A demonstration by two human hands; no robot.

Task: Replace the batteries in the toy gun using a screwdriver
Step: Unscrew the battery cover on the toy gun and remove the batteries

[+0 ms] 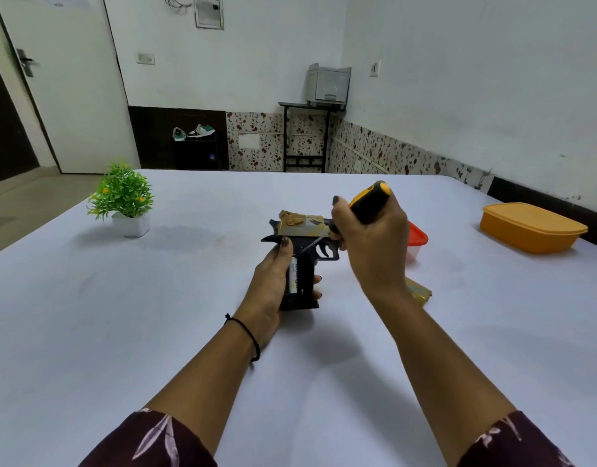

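My left hand (273,281) clamps the toy gun (302,251); my right hand (371,241) grips the screwdriver (369,202), prying its exposed battery (293,275). A slip could jab my thumb.

Nothing legible is showing anywhere; dark print is running along the white battery (293,275) in the toy gun's (302,244) grip, too blurred to read.

We see the toy gun (302,237) as matt black plastic with a dull gold top; in its open grip a battery (293,275) shows a glossy printed wrap. Above the gun, the screwdriver (368,202) has a rubbery black-and-yellow handle and thin bright metal shaft. Right of the gun, the orange box (529,227) looks smooth plastic; the tablecloth (155,315) under it matt cloth
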